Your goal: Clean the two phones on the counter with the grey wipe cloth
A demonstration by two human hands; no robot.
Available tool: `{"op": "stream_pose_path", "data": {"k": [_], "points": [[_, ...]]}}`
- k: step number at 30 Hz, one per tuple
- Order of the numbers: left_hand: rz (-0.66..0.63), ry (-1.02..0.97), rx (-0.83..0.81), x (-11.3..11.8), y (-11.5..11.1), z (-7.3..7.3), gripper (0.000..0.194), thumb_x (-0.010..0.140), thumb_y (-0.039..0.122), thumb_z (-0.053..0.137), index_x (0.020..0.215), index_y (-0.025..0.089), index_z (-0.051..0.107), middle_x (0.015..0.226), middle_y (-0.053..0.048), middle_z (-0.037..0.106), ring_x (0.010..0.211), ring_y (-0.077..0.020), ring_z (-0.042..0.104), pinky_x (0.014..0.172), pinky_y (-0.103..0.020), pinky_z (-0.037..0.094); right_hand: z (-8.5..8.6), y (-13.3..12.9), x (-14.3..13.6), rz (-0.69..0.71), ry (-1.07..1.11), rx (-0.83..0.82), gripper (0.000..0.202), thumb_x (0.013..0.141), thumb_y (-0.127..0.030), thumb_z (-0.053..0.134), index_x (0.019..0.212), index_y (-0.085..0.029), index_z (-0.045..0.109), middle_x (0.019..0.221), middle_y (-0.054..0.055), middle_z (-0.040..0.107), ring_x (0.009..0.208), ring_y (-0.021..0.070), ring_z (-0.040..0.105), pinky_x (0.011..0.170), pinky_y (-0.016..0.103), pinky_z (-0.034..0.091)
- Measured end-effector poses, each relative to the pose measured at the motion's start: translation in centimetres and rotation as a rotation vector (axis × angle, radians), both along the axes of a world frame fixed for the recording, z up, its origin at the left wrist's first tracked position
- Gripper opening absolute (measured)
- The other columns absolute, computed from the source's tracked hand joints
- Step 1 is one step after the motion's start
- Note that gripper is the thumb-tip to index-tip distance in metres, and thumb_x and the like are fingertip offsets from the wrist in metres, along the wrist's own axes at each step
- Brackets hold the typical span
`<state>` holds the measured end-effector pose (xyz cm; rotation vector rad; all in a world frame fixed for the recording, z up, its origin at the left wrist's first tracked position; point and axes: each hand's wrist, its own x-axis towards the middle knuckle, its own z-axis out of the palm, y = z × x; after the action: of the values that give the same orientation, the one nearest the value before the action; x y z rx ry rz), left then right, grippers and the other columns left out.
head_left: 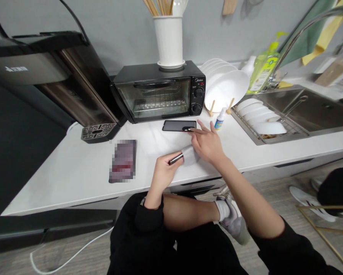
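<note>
Near the counter's front edge, my left hand (pixel 163 170) is closed around a slim dark bar with a shiny edge (pixel 176 158); its exact kind does not show. A thin grey cloth (pixel 190 156) covers the bar's right end. My right hand (pixel 209 146) grips the cloth low down, while its upper fingers stretch out above the counter. Just beyond those fingertips lies a dark phone-like slab (pixel 175 126) with round camera openings at its right end. A small spray bottle (pixel 219 119) with a blue label stands upright right of the fingers.
Behind the hands is a black toaster oven (pixel 157 95) with a white utensil pot (pixel 169 42) on top. A tall drinks machine (pixel 82 88) stands left, near a blurred-out flat item (pixel 122 161). White plates (pixel 225 89) and a sink (pixel 317 107) are at right.
</note>
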<state>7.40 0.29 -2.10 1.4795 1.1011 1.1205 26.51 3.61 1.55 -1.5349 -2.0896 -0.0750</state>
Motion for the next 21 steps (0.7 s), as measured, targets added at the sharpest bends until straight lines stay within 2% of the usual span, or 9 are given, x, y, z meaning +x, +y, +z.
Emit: {"op": "stream_pose_path", "data": {"k": [3, 5, 7, 9, 11, 15, 18, 20, 21], "points": [[0.001, -0.059, -0.021, 0.2, 0.0, 0.0, 0.028, 0.079, 0.036, 0.080, 0.100, 0.017, 0.084, 0.098, -0.004, 0.082, 0.085, -0.0194, 0.071, 0.079, -0.027, 0.056, -0.1, 0.2, 0.7, -0.077, -0.006, -0.007, 0.046, 0.107, -0.021, 0.035, 0.119, -0.011, 0.078, 0.139, 0.013, 0.071, 0.150, 0.0364, 0.048, 0.127, 0.068, 0.023], [0.004, -0.025, -0.018, 0.0, 0.1, -0.1, 0.020, 0.079, 0.033, 0.078, 0.086, 0.015, 0.082, 0.082, -0.003, 0.079, 0.071, -0.0163, 0.066, 0.067, -0.024, 0.052, -0.1, -0.8, -1.0, -0.042, -0.032, 0.023, 0.044, 0.108, -0.023, 0.037, 0.120, -0.010, 0.078, 0.138, 0.014, 0.072, 0.151, 0.0370, 0.046, 0.128, 0.067, 0.023], [0.029, 0.021, -0.007, -0.3, 0.1, -0.1, 0.017, 0.076, 0.027, 0.075, 0.066, 0.014, 0.073, 0.064, 0.000, 0.070, 0.058, -0.0126, 0.057, 0.056, -0.022, 0.044, 0.0, -2.2, -3.5, 0.062, -0.051, 0.056, 0.042, 0.108, -0.024, 0.039, 0.121, -0.012, 0.077, 0.137, 0.013, 0.073, 0.152, 0.0351, 0.045, 0.129, 0.064, 0.021], [0.055, 0.044, 0.003, -0.6, 0.2, -0.1, 0.018, 0.074, 0.023, 0.072, 0.060, 0.014, 0.066, 0.057, 0.002, 0.065, 0.055, -0.0117, 0.053, 0.052, -0.022, 0.040, 0.1, -3.2, -5.5, 0.169, -0.048, 0.077, 0.041, 0.108, -0.026, 0.041, 0.124, -0.014, 0.076, 0.135, 0.011, 0.074, 0.150, 0.0317, 0.048, 0.131, 0.061, 0.020], [0.059, 0.045, 0.006, -0.8, 0.2, -0.2, 0.016, 0.072, 0.022, 0.071, 0.059, 0.015, 0.065, 0.058, 0.002, 0.065, 0.055, -0.0116, 0.053, 0.052, -0.022, 0.040, 0.2, -3.5, -6.1, 0.214, -0.040, 0.083, 0.039, 0.109, -0.028, 0.042, 0.126, -0.016, 0.075, 0.133, 0.009, 0.075, 0.149, 0.0301, 0.050, 0.131, 0.059, 0.020], [0.020, 0.034, -0.006, -0.4, 0.2, -0.2, 0.020, 0.075, 0.027, 0.075, 0.060, 0.015, 0.068, 0.059, 0.002, 0.065, 0.056, -0.0112, 0.053, 0.054, -0.022, 0.041, 0.1, -1.4, -2.7, 0.111, -0.034, 0.034, 0.039, 0.108, -0.027, 0.041, 0.118, -0.018, 0.078, 0.133, 0.009, 0.075, 0.150, 0.0320, 0.048, 0.129, 0.062, 0.023], [0.008, -0.029, -0.024, 0.0, 0.1, -0.2, 0.021, 0.078, 0.035, 0.080, 0.086, 0.016, 0.081, 0.082, -0.003, 0.077, 0.072, -0.0159, 0.065, 0.068, -0.025, 0.052, 0.0, 0.2, 0.2, -0.035, -0.003, -0.011, 0.044, 0.108, -0.024, 0.036, 0.117, -0.015, 0.079, 0.136, 0.011, 0.073, 0.148, 0.0343, 0.050, 0.127, 0.065, 0.027], [0.011, -0.055, -0.029, 0.1, 0.1, -0.2, 0.025, 0.077, 0.036, 0.082, 0.092, 0.016, 0.082, 0.085, -0.003, 0.078, 0.075, -0.0168, 0.066, 0.071, -0.026, 0.054, -0.2, 0.2, 0.3, -0.090, 0.001, -0.009, 0.046, 0.109, -0.024, 0.034, 0.117, -0.013, 0.079, 0.138, 0.013, 0.072, 0.148, 0.0361, 0.051, 0.125, 0.066, 0.029], [0.013, -0.045, -0.029, 0.0, 0.1, -0.2, 0.023, 0.077, 0.036, 0.082, 0.086, 0.016, 0.081, 0.078, -0.002, 0.076, 0.069, -0.0157, 0.064, 0.066, -0.025, 0.052, -0.2, -0.2, -0.3, -0.090, -0.006, 0.004, 0.046, 0.109, -0.024, 0.035, 0.117, -0.013, 0.079, 0.138, 0.014, 0.072, 0.148, 0.0368, 0.050, 0.125, 0.065, 0.029]]}}
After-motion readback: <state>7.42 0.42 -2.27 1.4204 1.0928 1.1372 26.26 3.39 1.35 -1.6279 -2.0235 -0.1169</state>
